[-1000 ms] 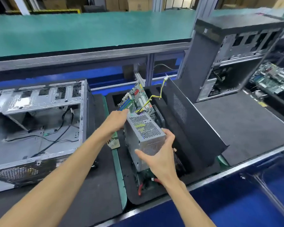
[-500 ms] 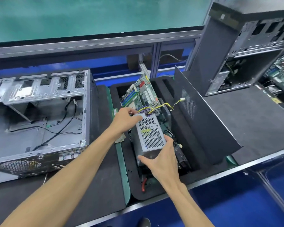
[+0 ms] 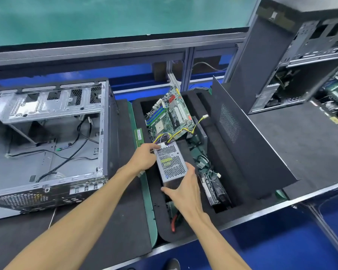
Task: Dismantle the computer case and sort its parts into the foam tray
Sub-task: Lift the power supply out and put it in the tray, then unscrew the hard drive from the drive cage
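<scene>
A black foam tray with deep cut-out slots sits on the dark worktop, just right of a stripped grey metal computer case that lies on its side with loose black cables inside. In the tray's far slot a green motherboard leans tilted, its blue memory slots showing. Along the right slot lie a black drive-like part and a tangle of small cables; what exactly they are is hard to tell. A black perforated side panel stands tilted against the tray's right edge. At the tray's near end a red cable shows in a cut-out. The silver perforated metal power supply box sits in the tray's middle slot, its bundle of yellow and purple wires trailing over the motherboard to a white connector. The left hand grips the box at its far left corner, fingers curled over the top edge near the wires. The right hand holds the near end of the box, thumb spread along the front and fingers wrapped against the right side. Both forearms reach forward from the bottom of the view. A second black computer case stands upright and open on the worktop at the far right.
</scene>
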Motion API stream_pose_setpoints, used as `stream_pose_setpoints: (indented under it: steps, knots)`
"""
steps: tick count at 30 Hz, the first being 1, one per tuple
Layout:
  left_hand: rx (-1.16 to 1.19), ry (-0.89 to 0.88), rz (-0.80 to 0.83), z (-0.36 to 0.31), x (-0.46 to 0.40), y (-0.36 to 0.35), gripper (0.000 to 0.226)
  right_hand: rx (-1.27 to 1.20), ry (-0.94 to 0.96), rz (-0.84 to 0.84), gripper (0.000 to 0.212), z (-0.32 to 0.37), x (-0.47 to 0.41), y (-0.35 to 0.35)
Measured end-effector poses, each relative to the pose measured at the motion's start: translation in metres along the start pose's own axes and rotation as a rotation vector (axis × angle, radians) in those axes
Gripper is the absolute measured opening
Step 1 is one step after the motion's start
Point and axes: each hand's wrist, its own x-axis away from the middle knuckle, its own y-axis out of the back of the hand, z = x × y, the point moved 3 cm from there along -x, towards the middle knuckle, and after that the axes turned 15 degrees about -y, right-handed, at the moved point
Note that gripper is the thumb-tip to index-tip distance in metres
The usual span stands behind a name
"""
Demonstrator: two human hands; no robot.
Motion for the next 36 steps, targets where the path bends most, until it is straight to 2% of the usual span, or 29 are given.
stream_pose_setpoints:
  steps: [8,11,14,17,19,21,25,29,32,36]
  knots:
    - [-0.021,-0.005,-0.007,0.004,0.003,0.0,0.063,0.356,0.062,-0.134,0.106,0.007,-0.002,0.001]
    - [-0.009,-0.017,-0.06,0.008,0.006,0.0,0.058,0.39,0.054,-0.138,0.107,0.004,-0.004,0.006]
    - [-0.022,-0.022,-0.045,0.009,0.01,-0.003,0.059,0.477,0.054,-0.152,0.107,0.006,-0.007,0.011]
    - [-0.072,0.009,0.006,0.009,0.014,-0.004,0.069,0.527,0.049,-0.159,0.119,0.012,-0.008,0.015]
    - [-0.112,0.017,0.017,0.008,0.018,-0.003,0.074,0.479,0.072,-0.157,0.125,0.018,-0.007,0.019]
    - [-0.098,-0.004,0.008,0.006,0.024,0.0,0.075,0.36,0.145,-0.165,0.121,0.03,-0.003,0.023]
    - [-0.026,-0.082,-0.052,-0.004,0.041,0.012,0.067,0.084,0.316,-0.186,0.089,0.066,0.009,0.028]
    - [0.073,-0.171,-0.128,-0.024,0.071,0.035,0.059,-0.142,0.443,-0.121,0.058,0.104,0.026,0.026]
    - [0.183,-0.261,-0.205,-0.037,0.101,0.063,0.056,-0.25,0.508,-0.047,0.047,0.132,0.045,0.017]
    - [0.248,-0.317,-0.389,-0.041,0.145,0.11,0.049,-0.359,0.59,-0.02,0.035,0.161,0.079,0.001]
